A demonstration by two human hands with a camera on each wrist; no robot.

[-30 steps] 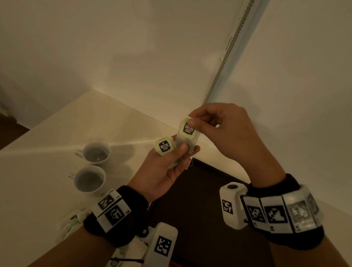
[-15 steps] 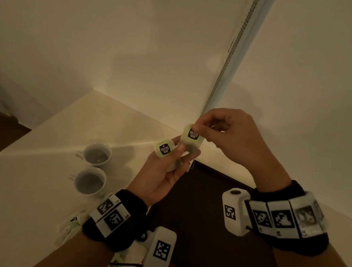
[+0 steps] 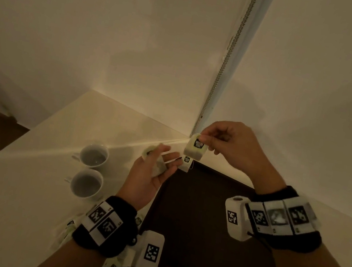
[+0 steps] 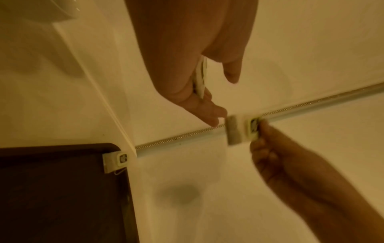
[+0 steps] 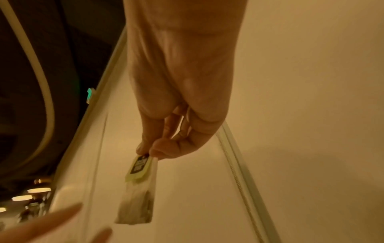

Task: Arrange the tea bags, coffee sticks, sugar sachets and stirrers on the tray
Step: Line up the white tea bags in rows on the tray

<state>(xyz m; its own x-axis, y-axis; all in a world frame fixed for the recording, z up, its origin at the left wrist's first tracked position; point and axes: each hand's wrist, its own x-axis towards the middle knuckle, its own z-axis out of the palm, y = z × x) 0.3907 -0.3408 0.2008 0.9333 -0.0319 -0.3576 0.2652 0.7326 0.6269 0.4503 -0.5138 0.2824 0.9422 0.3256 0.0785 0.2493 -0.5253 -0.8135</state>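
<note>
right hand [image 3: 229, 144] pinching raised tea bag [image 3: 195, 149], palm down

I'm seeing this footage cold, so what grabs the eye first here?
Centre frame, the right hand pinches a tea bag by its tag, dangling it above the far edge of the dark tray. Beside it, the left hand holds another tea bag in its palm. Two white cups stand left of the tray.
</note>
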